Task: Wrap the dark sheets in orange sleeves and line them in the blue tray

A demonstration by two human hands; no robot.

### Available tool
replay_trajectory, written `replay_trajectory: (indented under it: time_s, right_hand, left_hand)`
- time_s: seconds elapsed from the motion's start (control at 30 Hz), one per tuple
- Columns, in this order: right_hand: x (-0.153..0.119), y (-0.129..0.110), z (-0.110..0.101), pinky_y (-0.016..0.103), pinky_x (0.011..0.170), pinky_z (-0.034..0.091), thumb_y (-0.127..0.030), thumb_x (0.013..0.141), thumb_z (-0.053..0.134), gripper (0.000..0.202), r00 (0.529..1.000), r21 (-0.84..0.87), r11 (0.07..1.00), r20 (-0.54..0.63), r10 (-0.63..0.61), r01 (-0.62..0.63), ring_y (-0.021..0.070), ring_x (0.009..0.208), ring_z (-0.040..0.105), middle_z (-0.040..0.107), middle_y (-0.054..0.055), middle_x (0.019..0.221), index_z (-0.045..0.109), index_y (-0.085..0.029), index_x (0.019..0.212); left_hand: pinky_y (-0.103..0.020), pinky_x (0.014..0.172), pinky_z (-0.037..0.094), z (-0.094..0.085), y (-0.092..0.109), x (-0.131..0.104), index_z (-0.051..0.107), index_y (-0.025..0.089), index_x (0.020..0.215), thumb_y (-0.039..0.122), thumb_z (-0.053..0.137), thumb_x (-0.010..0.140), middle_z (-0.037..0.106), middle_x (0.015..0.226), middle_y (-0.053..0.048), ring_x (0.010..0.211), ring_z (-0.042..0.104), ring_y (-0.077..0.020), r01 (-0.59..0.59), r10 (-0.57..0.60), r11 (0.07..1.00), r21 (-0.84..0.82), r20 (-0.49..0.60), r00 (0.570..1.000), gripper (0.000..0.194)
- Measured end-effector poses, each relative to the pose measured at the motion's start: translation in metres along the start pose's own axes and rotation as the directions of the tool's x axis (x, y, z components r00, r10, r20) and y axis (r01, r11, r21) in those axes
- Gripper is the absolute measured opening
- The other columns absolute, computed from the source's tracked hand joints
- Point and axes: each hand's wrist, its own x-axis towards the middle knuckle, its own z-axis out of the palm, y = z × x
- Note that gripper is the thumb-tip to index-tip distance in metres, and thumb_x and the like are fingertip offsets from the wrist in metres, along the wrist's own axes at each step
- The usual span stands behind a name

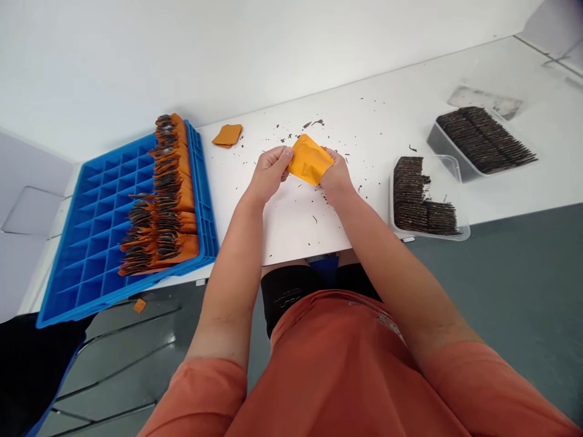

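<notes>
An orange sachet [310, 160] is held up over the white table between my two hands. My left hand [272, 170] pinches its left edge between thumb and fingers. On the right edge, my right hand [337, 178] grips it, with most of the fingers hidden behind the sachet and hand. Whether anything is inside the sachet I cannot tell. Dark crumbs [314, 124] lie scattered on the table around the hands. Beyond my left hand rests a small stack of flat orange sachets [227, 135].
At left, a blue compartment tray [98, 243] carries rows of filled orange sachets [175, 188]. Two clear plastic boxes at right hold dark thin squares: a partly filled one [455, 176] nearer, a fuller one [437, 145] behind. A clear lid [485, 100] lies beyond. One orange sachet [139, 305] is below the table.
</notes>
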Motion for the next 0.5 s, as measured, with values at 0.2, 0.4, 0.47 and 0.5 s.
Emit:
replay_trajectory:
  time_s: [0.2,0.4,0.47,0.5]
  right_hand:
    - [-0.005,-0.021,-0.004,0.032,0.064,0.053,-0.051,0.071,0.091,0.05,0.973,0.09,0.974,0.126,0.196,-0.208,0.0137,0.075,0.057,0.059,-0.002,0.082,0.054,-0.025,0.092]
    - [-0.008,-0.018,-0.002,0.03,0.062,0.05,-0.047,0.065,0.092,0.047,0.978,0.102,0.977,0.113,0.175,-0.187,0.0139,0.075,0.055,0.058,-0.003,0.079,0.058,-0.026,0.09]
    - [-0.009,-0.013,0.001,0.033,0.064,0.054,-0.049,0.065,0.089,0.045,0.985,0.115,0.981,0.078,0.151,-0.159,0.0164,0.078,0.059,0.06,-0.002,0.08,0.058,-0.026,0.087]
    - [-0.01,-0.011,0.003,0.035,0.067,0.056,-0.052,0.065,0.088,0.045,0.99,0.127,0.982,0.062,0.129,-0.136,0.0181,0.081,0.061,0.061,-0.001,0.081,0.056,-0.027,0.085]
  left_hand:
    - [-0.03,0.051,0.023,-0.003,0.003,0.0,0.039,0.022,0.066,0.093,0.07,0.086,0.028,0.061,0.004,0.055,0.025,-0.0114,-0.107,0.105,0.993,0.048,0.047,0.993,0.08]
    - [-0.03,0.052,0.02,-0.005,0.002,0.001,0.036,0.021,0.065,0.091,0.074,0.084,0.028,0.063,0.004,0.056,0.023,-0.01,-0.126,0.122,0.987,0.1,0.047,0.991,0.082]
    - [-0.03,0.052,0.02,-0.002,0.003,0.001,0.036,0.021,0.066,0.091,0.074,0.084,0.028,0.062,0.005,0.055,0.023,-0.0097,-0.122,0.118,0.989,0.08,0.048,0.992,0.082]
    - [-0.03,0.052,0.02,0.0,0.003,0.001,0.037,0.021,0.066,0.092,0.073,0.085,0.027,0.062,0.005,0.055,0.023,-0.0097,-0.128,0.124,0.989,0.071,0.049,0.991,0.082]
